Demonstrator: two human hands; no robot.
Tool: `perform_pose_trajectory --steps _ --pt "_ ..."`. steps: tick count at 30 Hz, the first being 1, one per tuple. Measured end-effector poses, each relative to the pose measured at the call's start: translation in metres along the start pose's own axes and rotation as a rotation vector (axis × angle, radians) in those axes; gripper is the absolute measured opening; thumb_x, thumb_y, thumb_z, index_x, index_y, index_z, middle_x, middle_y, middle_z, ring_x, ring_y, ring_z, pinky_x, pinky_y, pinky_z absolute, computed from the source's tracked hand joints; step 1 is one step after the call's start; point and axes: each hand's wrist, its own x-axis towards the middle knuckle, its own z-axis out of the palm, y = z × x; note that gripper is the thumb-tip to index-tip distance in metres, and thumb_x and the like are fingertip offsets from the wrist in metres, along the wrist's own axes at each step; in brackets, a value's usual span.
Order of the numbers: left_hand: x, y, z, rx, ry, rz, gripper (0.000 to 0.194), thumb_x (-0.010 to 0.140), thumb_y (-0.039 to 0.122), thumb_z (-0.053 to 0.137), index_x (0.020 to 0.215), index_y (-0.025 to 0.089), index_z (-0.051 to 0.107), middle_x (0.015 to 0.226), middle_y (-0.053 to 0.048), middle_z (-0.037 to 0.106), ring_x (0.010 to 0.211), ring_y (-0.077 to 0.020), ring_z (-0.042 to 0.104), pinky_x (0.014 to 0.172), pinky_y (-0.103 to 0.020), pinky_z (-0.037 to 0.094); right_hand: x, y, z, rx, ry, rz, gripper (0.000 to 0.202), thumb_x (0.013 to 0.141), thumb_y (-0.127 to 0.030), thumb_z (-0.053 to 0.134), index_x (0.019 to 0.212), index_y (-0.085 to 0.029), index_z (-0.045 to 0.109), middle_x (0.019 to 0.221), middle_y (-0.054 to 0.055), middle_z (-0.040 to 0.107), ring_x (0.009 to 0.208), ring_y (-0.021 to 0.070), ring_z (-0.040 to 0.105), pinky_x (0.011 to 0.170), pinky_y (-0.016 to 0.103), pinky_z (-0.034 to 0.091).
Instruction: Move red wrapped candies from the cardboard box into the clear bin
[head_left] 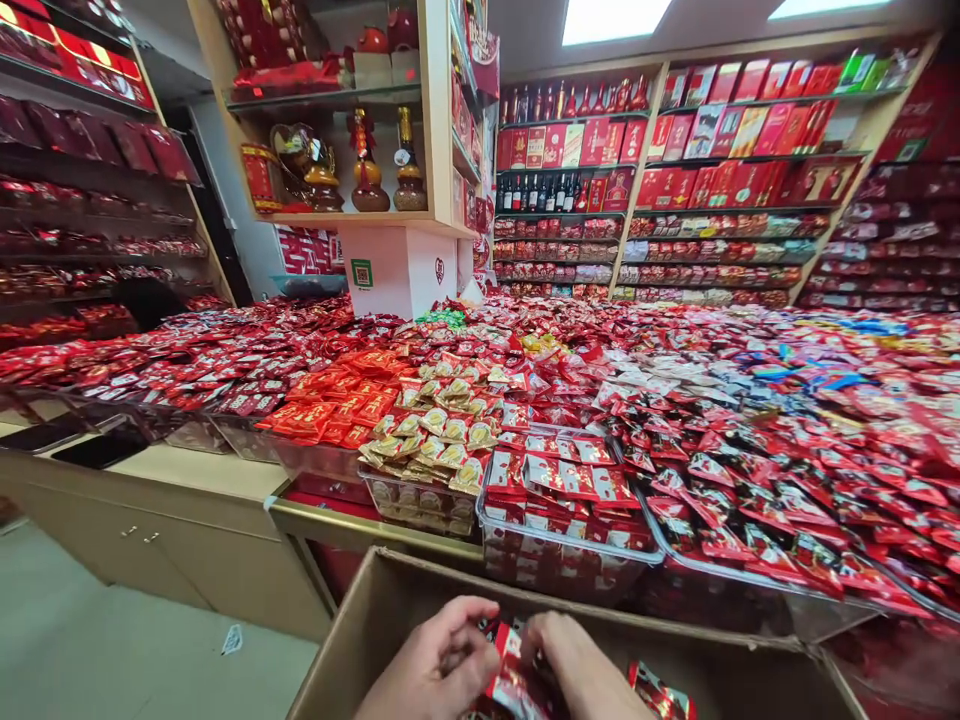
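Inside the open brown cardboard box (390, 610) at the bottom of the view, both hands meet over a bunch of glossy red foil sweet packets (514, 680). The left hand (439, 665) is curled, knuckles up, fingers closed around the packets' left side. The right hand (581, 670) lies palm down with its fingers bent onto the same bunch from the right. Another red packet (660, 695) lies in the box just beside the right hand. Beyond the box, clear plastic bins (570, 545) hold heaps of red wrapped sweets.
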Motion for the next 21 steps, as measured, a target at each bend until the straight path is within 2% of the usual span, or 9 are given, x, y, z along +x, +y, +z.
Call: perform_pose_trajectory --steps 2,4,6,8,11,14,16,19,21 --pt "0.006 0.016 0.016 -0.143 -0.01 -0.029 0.04 0.072 0.034 0.062 0.107 0.018 0.049 0.088 -0.005 0.066 0.083 -0.0177 0.062 0.074 -0.028 0.047 -0.002 -0.013 -0.017 0.134 0.123 -0.128 0.045 0.051 -0.013 0.069 0.092 -0.021 0.053 0.095 0.005 0.058 0.087 0.0217 0.053 0.078 0.031 0.043" --pt "0.015 0.027 0.023 -0.231 0.071 -0.013 0.04 0.07 0.028 0.065 0.106 0.018 0.048 0.089 -0.006 0.066 0.085 -0.0182 0.061 0.076 -0.029 0.046 -0.003 -0.02 -0.032 0.297 0.227 -0.125 0.048 0.056 -0.017 0.068 0.101 -0.021 0.052 0.103 0.006 0.057 0.096 0.0226 0.051 0.084 0.034 0.041" --pt "0.025 0.035 0.025 -0.315 0.118 0.022 0.041 0.07 0.025 0.065 0.106 0.017 0.046 0.085 -0.006 0.067 0.076 -0.0169 0.062 0.071 -0.029 0.046 -0.001 -0.02 -0.043 0.502 0.263 0.0 0.032 0.068 -0.028 0.063 0.098 -0.02 0.054 0.097 0.006 0.06 0.09 0.0204 0.055 0.08 0.034 0.044" --pt "0.034 0.04 0.025 -0.41 0.107 0.051 0.045 0.07 0.025 0.066 0.107 0.017 0.041 0.077 -0.004 0.067 0.067 -0.0153 0.062 0.066 -0.028 0.046 0.001 -0.018 -0.053 0.684 0.239 0.145 0.022 0.076 -0.036 0.057 0.088 -0.018 0.057 0.082 0.004 0.062 0.075 0.0174 0.058 0.068 0.031 0.048" --pt "0.043 0.046 0.029 -0.495 0.115 0.062 0.052 0.068 0.024 0.068 0.11 0.017 0.038 0.069 -0.001 0.066 0.058 -0.0126 0.06 0.058 -0.024 0.044 0.005 -0.014 -0.065 0.86 0.232 0.253 0.025 0.072 -0.041 0.062 0.076 -0.016 0.058 0.068 0.002 0.061 0.06 0.0141 0.056 0.055 0.027 0.048" --pt "0.047 0.05 0.036 -0.551 0.154 0.047 0.048 0.073 0.028 0.063 0.113 0.018 0.037 0.069 0.0 0.065 0.056 -0.0098 0.057 0.056 -0.022 0.042 0.006 -0.011 -0.07 0.963 0.295 0.297 0.025 0.068 -0.039 0.066 0.075 -0.016 0.058 0.069 0.002 0.063 0.06 0.0137 0.056 0.057 0.028 0.048" --pt "0.048 0.05 0.04 -0.562 0.137 0.054 0.042 0.076 0.029 0.059 0.111 0.018 0.039 0.077 -0.003 0.066 0.062 -0.0102 0.058 0.06 -0.022 0.043 0.006 -0.01 -0.069 0.984 0.346 0.313 0.025 0.067 -0.039 0.067 0.076 -0.017 0.059 0.07 0.002 0.064 0.062 0.0141 0.057 0.058 0.028 0.049" --pt "0.048 0.047 0.042 -0.563 0.095 0.072 0.04 0.075 0.025 0.062 0.108 0.018 0.041 0.09 -0.005 0.066 0.074 -0.0129 0.061 0.068 -0.024 0.046 0.004 -0.01 -0.064 0.961 0.39 0.292 0.022 0.067 -0.037 0.068 0.073 -0.017 0.06 0.066 0.0 0.061 0.059 0.0119 0.054 0.054 0.023 0.046" --pt "0.048 0.045 0.041 -0.575 0.109 0.067 0.04 0.074 0.022 0.063 0.107 0.019 0.04 0.09 -0.005 0.066 0.074 -0.0135 0.061 0.069 -0.026 0.047 0.003 -0.012 -0.059 0.974 0.402 0.255 0.02 0.066 -0.034 0.069 0.074 -0.018 0.06 0.067 0.0 0.061 0.061 0.0114 0.055 0.055 0.021 0.046"
